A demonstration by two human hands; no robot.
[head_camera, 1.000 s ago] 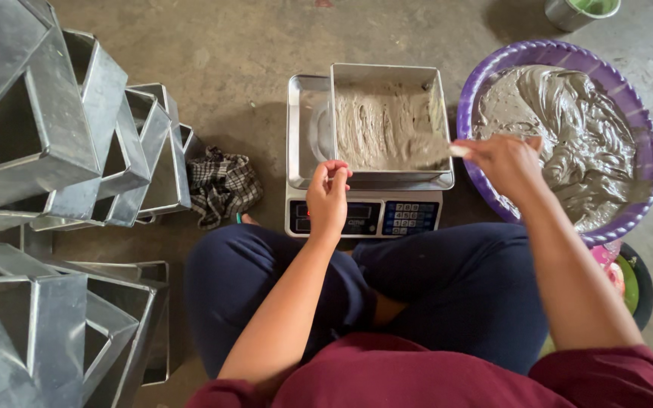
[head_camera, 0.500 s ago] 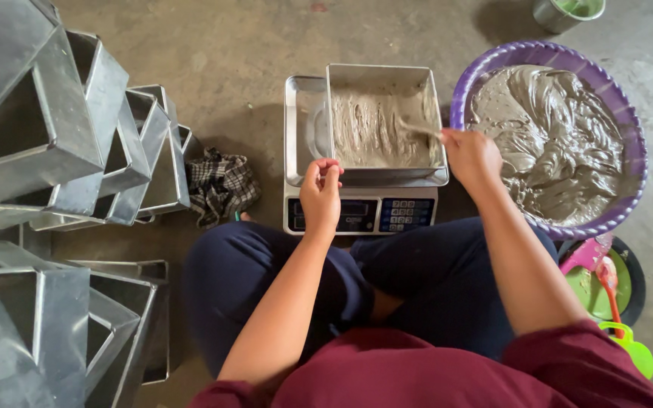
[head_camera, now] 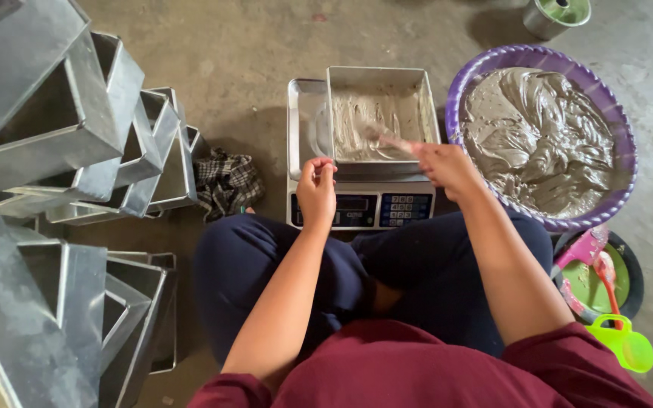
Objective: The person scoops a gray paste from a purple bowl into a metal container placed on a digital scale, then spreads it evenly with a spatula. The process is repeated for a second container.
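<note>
My right hand (head_camera: 446, 165) is clenched on the handle end of a spatula (head_camera: 388, 140), whose long axis runs from my fingers up and leftward, its batter-smeared tip pointing into the square metal pan (head_camera: 378, 113). My left hand (head_camera: 317, 190) hangs just in front of the pan's near rim, fingertips pinched together, and I cannot tell whether anything is between them. The pan sits on the right part of the steel platform of a scale (head_camera: 360, 204), leaving a bare strip of platform on its left; its floor is streaked with grey batter. The scale's front shows a dark display beside a block of blue keys. Just right of the pan, almost touching, stands a purple basin (head_camera: 620, 159) full of grey batter. A checked cloth (head_camera: 225, 181) lies left of the scale, then leaning stacks of empty metal pans (head_camera: 77, 151). By my right knee lie a green scoop (head_camera: 624, 341) and a pink tool (head_camera: 582, 249), with bare concrete beyond the scale.
</note>
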